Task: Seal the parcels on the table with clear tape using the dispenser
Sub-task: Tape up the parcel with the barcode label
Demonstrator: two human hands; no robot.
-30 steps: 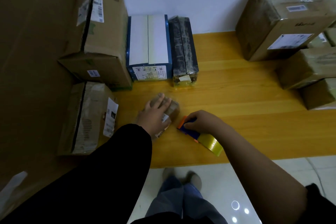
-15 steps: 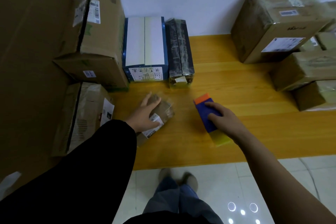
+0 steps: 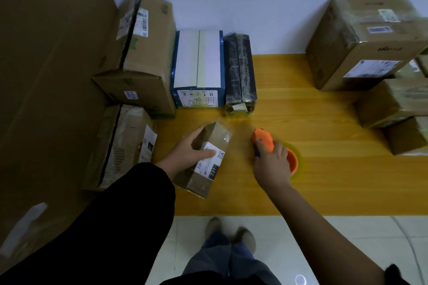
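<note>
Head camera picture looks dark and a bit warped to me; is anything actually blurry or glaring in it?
Head view: dim overall; the wide lens leans the boxes outward; the big box at top right and the orange tape dispenser are smeared, while the label on the small parcel reads clearly; one bright glare spot sits on the floor tile.

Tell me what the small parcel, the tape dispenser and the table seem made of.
Small parcel: brown cardboard, matte, with a glossy sheen of clear tape or film at its far end. Tape dispenser: probably plastic, smooth bright orange with a blue part. Table: wood or wood-look laminate, yellow with straight grain lines.
</note>
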